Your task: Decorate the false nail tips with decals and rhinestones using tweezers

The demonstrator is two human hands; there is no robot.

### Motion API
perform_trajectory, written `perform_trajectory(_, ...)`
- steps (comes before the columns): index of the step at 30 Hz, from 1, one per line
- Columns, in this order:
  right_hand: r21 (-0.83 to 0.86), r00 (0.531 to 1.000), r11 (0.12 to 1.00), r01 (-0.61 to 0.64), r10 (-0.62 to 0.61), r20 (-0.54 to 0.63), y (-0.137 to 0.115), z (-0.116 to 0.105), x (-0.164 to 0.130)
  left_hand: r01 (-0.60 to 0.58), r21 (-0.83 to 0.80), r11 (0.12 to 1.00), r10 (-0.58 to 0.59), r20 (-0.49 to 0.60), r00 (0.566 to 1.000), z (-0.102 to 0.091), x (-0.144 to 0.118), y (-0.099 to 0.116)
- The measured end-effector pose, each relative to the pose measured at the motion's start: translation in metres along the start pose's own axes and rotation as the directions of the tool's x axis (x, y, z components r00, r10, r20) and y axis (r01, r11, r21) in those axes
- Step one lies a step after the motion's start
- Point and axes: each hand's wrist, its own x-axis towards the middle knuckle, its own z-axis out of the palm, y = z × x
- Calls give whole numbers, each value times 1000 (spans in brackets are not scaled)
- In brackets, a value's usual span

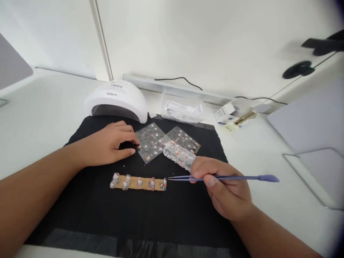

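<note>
My right hand (225, 188) grips a pair of blue-purple tweezers (242, 177) between thumb and fingers. The tweezers' thin tips lie just right of a tan strip (146, 182) that carries several press-on nails (126, 182) decorated with small white cartoon figures. At the left edge of a clear sticker sheet (152, 143), my left hand (110, 143) rests with bent fingers. Its index fingertip touches or almost touches the sheet, and a gap separates thumb and index. A second sticker sheet (185, 138) lies partly under a clear compartment box (178, 156), whose right end is hidden by my right hand.
A white nail lamp (116, 98) stands at the back left of the black mat (150, 222). Behind the sheets sits a clear plastic container (182, 109) with white packets. Small boxes (225, 113) are at the back right. A wire frame (303, 179) lies far right.
</note>
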Motion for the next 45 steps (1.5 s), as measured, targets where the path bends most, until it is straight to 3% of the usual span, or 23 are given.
perform_trajectory(3,10,1000,1000,11,-11,6,1,1,-1,4,40,999,-3,-34,999,-6,-3,11)
perform_trajectory(6,14,1000,1000,18,-18,-4,2,2,-2,-63,61,996,72,-151,986,-14,-8,34)
perform_trajectory(10,16,1000,999,28,-28,4,2,2,0,-118,218,969,143,-106,984,-13,-15,74)
perform_trajectory(13,4,999,999,44,-44,20,1,2,2,-133,241,961,159,-93,983,-5,-19,89)
perform_trajectory(18,-16,997,997,77,-76,34,-2,4,2,-75,164,984,88,-73,993,-1,-18,89)
perform_trajectory(28,-21,992,996,91,-89,93,-6,15,5,-72,46,996,72,15,997,5,-12,93)
perform_trajectory(45,7,991,994,111,-112,71,-7,2,5,-88,75,993,91,-35,995,5,-12,100)
